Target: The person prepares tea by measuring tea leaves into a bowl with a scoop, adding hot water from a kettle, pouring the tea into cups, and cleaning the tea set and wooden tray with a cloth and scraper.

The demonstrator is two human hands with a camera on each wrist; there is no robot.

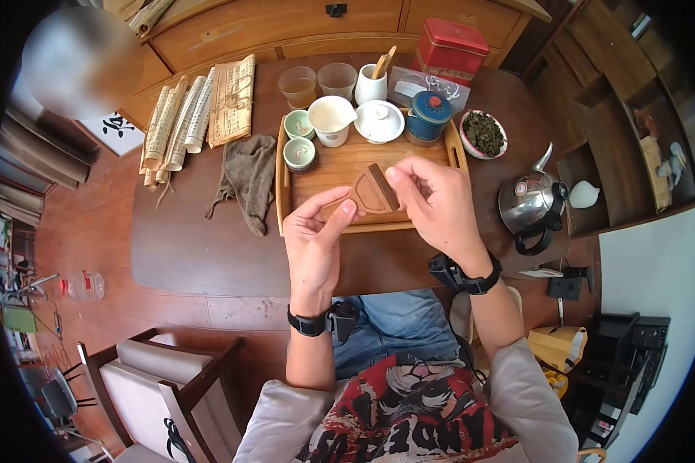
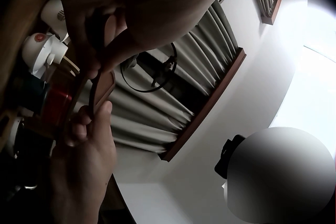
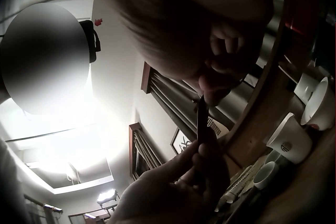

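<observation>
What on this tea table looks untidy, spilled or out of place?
Little stands out. The grey cloth lies crumpled beside the wooden tray, not folded. No spill is visible. Both hands, left and right, hold a brown wooden piece above the tray.

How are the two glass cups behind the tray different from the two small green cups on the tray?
The glass cups are clear and taller; the green cups are opaque and squat. The glass cups stand on the table side by side; the green cups sit on the wooden tray, one nearer the person. All four stand upright.
</observation>
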